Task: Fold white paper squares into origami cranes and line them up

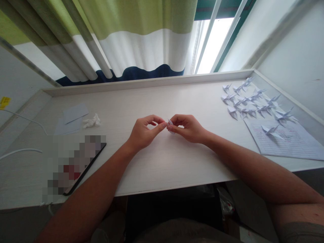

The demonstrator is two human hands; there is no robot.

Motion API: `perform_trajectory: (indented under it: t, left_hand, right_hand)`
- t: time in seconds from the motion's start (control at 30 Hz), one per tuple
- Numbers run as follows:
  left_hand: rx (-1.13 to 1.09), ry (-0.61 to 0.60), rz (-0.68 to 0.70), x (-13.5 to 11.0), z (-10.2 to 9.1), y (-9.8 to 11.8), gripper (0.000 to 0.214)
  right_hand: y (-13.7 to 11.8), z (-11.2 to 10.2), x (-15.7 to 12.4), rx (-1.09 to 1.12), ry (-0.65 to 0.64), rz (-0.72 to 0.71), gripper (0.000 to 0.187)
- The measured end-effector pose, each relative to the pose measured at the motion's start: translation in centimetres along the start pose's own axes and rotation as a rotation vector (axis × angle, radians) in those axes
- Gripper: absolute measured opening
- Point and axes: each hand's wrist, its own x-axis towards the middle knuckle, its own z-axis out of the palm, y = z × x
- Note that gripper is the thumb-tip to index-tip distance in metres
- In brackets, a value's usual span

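A small folded piece of white paper (pixel 170 123) is pinched between my two hands above the middle of the desk. My right hand (pixel 187 128) grips it with thumb and index finger, covering much of it. From the other side, my left hand (pixel 146 130) pinches its tip with thumb and forefinger. The exact form of the folded paper is hard to make out. At the back right of the desk stand several white folded paper cranes (pixel 243 101), in a loose cluster.
A lined, written sheet (pixel 291 140) lies at the right with one crane (pixel 270 130) on it. To the left are paper sheets (pixel 75 113), a crumpled tissue (pixel 91 120), a blurred-out device (pixel 83 165) and white cables (pixel 21 152). A raised ledge (pixel 152 82) borders the desk's back.
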Motion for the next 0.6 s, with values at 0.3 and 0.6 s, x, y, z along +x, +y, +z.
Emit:
perform_trajectory:
  t: [0.3, 0.6]
  left_hand:
    - [-0.016, 0.007, -0.006, -0.03, 0.10, 0.24, 0.015]
    - [-0.058, 0.031, -0.038, 0.05, 0.27, 0.06, 0.015]
  right_hand:
    - [-0.02, 0.07, 0.04, -0.002, -0.003, -0.006, 0.040]
    - [0.04, 0.08, 0.10, 0.013, -0.004, -0.015, 0.040]
